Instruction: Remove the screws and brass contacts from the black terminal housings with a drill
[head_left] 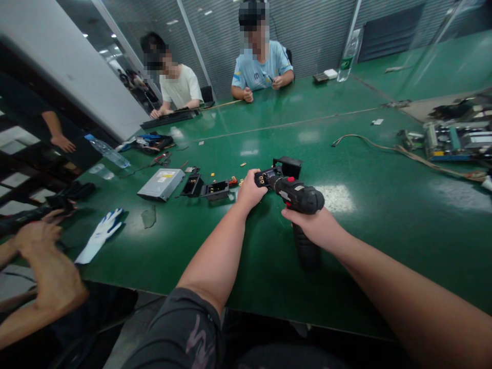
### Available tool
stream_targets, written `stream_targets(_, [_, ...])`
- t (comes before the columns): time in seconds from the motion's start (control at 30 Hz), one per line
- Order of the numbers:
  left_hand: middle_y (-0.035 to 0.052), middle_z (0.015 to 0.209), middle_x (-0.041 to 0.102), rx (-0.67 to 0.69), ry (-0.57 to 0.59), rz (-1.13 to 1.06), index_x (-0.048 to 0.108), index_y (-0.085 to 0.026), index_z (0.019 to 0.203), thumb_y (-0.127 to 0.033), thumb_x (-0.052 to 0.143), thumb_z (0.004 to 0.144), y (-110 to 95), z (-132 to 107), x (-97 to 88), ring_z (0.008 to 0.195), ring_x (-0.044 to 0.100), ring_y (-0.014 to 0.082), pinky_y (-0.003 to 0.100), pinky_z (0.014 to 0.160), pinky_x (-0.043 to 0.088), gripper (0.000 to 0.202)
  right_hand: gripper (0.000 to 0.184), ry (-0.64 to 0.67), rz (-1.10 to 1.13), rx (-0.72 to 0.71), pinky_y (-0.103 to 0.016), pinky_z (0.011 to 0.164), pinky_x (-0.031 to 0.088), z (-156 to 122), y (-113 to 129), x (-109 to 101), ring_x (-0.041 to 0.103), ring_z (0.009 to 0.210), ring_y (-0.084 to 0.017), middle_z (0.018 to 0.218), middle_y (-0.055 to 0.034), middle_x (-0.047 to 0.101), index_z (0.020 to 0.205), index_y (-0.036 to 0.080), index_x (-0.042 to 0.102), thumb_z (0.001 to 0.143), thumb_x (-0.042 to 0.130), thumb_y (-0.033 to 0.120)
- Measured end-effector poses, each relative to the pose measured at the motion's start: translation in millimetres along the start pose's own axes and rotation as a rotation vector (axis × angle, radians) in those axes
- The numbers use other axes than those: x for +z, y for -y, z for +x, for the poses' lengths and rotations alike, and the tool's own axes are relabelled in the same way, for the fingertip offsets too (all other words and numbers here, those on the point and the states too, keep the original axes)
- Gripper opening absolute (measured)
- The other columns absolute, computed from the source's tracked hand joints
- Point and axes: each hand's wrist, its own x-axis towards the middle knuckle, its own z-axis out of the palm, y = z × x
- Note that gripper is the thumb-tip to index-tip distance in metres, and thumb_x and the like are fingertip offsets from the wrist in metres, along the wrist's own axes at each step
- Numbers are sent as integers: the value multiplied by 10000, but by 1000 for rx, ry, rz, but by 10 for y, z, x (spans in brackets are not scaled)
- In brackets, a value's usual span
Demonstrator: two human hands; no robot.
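The right hand [314, 224] grips a drill [303, 196] by its handle, nose pointing towards ten o'clock at a small black box [265, 177], which the left hand [251, 190] grasps over the green table [154, 246]. Nine o'clock from it lie two open boxes [216, 194].

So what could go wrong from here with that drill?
The drill comes in close to the left grip, so a slip might cause injury. The black box appears steadied only by that grip, so it could twist. A small yellowish piece lies loose nearby and might get knocked away.
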Motion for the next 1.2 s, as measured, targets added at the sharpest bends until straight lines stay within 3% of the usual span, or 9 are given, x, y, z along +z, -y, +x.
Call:
stream_targets(0.3, [85, 1419, 798, -11, 5, -1, 594, -296, 1501, -188, 798, 845, -21, -4, -9, 1276, 780, 314, 456, 1123, 601, 695, 337, -6, -11, 23, -603, 1114, 604, -19, -24, 3, 772, 1216, -411, 1136, -131, 804, 1152, 268, 755, 872, 765, 455])
stream_targets(0.63, [74, 1427, 801, 1, -6, 14, 593, -298, 1501, -186, 797, 857, -7, 4, 13, 1296, 778, 306, 430, 1107, 598, 684, 296, -6, -5, -24, -619, 1188, 572, 1, -14, 0, 748, 1300, -416, 1162, -142, 797, 1068, 268, 718, 855, 747, 471])
stream_targets(1.2, [71, 1430, 798, -14, 0, 9, 599, -318, 1514, -191, 804, 859, -9, 0, 7, 1295, 774, 313, 458, 1139, 592, 698, 461, -31, -5, -40, -615, 1266, 526, -3, -30, 15, 742, 1365, -417, 1377, -177, 801, 1263, 229, 773, 863, 758, 458])
